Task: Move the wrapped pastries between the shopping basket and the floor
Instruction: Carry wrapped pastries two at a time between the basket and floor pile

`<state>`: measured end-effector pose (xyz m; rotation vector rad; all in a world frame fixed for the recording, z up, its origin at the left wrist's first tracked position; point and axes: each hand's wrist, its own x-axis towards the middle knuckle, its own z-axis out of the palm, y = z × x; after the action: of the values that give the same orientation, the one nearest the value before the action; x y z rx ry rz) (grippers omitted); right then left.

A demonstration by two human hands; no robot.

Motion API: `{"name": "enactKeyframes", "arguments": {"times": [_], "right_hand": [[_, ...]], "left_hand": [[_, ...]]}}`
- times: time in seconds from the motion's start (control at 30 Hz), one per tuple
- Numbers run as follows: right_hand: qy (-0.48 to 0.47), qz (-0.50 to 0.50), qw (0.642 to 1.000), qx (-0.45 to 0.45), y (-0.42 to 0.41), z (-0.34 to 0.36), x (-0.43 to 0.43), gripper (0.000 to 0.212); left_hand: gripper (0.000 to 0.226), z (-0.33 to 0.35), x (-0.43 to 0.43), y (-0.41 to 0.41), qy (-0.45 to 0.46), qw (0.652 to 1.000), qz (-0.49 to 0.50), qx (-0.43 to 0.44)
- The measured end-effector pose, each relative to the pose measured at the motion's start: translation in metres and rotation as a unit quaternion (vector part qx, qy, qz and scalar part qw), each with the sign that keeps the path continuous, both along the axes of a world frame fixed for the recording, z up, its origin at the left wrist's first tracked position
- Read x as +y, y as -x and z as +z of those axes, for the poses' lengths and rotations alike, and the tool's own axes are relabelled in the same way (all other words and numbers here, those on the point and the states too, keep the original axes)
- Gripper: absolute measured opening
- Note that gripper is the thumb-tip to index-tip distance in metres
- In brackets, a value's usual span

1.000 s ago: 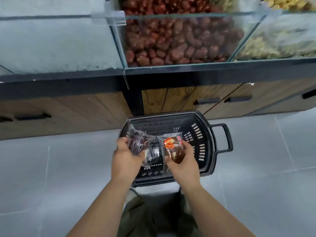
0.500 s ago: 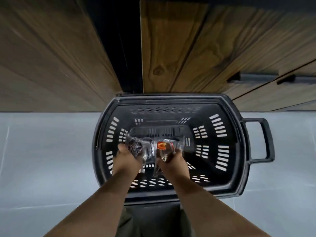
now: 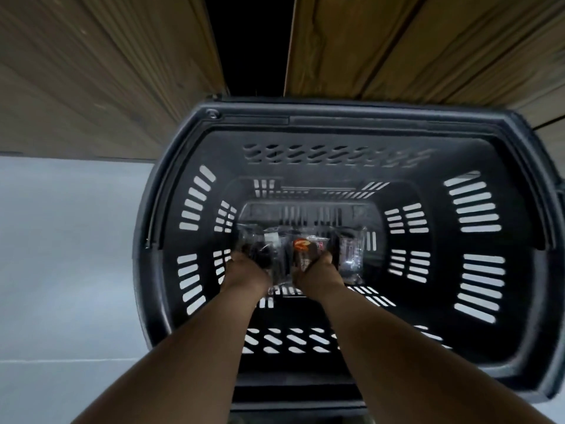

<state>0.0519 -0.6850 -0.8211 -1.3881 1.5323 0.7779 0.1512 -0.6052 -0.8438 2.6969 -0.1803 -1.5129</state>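
A black slotted shopping basket [image 3: 305, 120] stands on the grey floor and fills most of the view. Both my arms reach deep into it. My left hand [image 3: 246, 272] grips a dark pastry in clear wrap [image 3: 255, 244] near the basket's bottom. My right hand [image 3: 319, 275] grips a second wrapped pastry [image 3: 307, 250] with a red and orange label. Another clear-wrapped pastry [image 3: 350, 255] lies just right of my right hand, at the bottom. My fingers are mostly hidden behind the wrappers.
Wooden cabinet fronts [image 3: 91, 71] rise right behind the basket, split by a dark gap [image 3: 253, 41]. Grey floor tiles [image 3: 67, 255] stretch to the left. The basket's right side runs out of frame.
My head has dropped closer and both hands have gone down from above the basket's rim to its bottom, each still holding its pastry. The display bins have left the view.
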Motion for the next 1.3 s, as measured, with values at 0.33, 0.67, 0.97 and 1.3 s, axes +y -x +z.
{"name": "enactKeyframes", "arguments": {"times": [0.33,0.67,0.97,1.3], "right_hand": [[0.073,0.101,0.988,-0.092,-0.005,0.094,-0.004,0.066],[0.251,0.056,0.926,-0.277,-0.026,0.325,0.009,0.053],[0.259,0.082,0.881,-0.387,-0.021,0.543,0.027,0.035],[0.202,0.157,0.828,-0.499,-0.020,0.682,0.073,0.030]], "left_hand": [[0.044,0.095,-0.003,-0.014,0.094,0.990,-0.104,-0.012],[0.035,0.344,-0.006,-0.034,0.314,0.942,-0.046,-0.107],[0.014,0.574,0.043,-0.033,0.362,0.912,-0.027,-0.192],[0.008,0.712,0.135,-0.020,0.357,0.879,0.051,-0.312]]}}
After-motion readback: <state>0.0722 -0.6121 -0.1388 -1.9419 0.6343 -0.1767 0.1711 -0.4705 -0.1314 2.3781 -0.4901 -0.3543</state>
